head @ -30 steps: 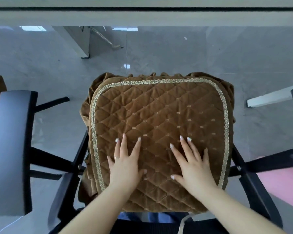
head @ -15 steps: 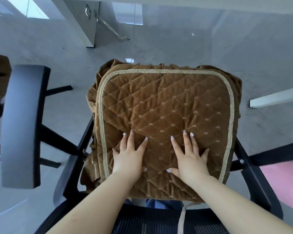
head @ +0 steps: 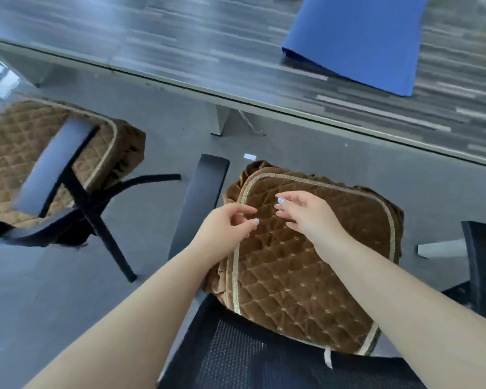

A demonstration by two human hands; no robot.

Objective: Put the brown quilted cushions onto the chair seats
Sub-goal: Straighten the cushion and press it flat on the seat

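Two brown quilted cushions are in view, and both lie on chair seats already. I take the near chair [head: 264, 357], with its black mesh back at the bottom of the view, as the landmark. One cushion [head: 306, 270] covers its seat fully, with the gold trim flat and the ruffled skirt hanging over the far edge. To the left of this chair stands a second chair [head: 76, 189], and its seat carries the other cushion [head: 14, 147].

Both hands hover just above the near chair's cushion, close to each other but not joined. The left hand [head: 225, 223] and the right hand [head: 306, 211] have loosely curled fingers and hold nothing; whether the fingertips touch the fabric I cannot tell.

I judge that these two seats are done. Whether more chairs wait outside the view cannot be seen.
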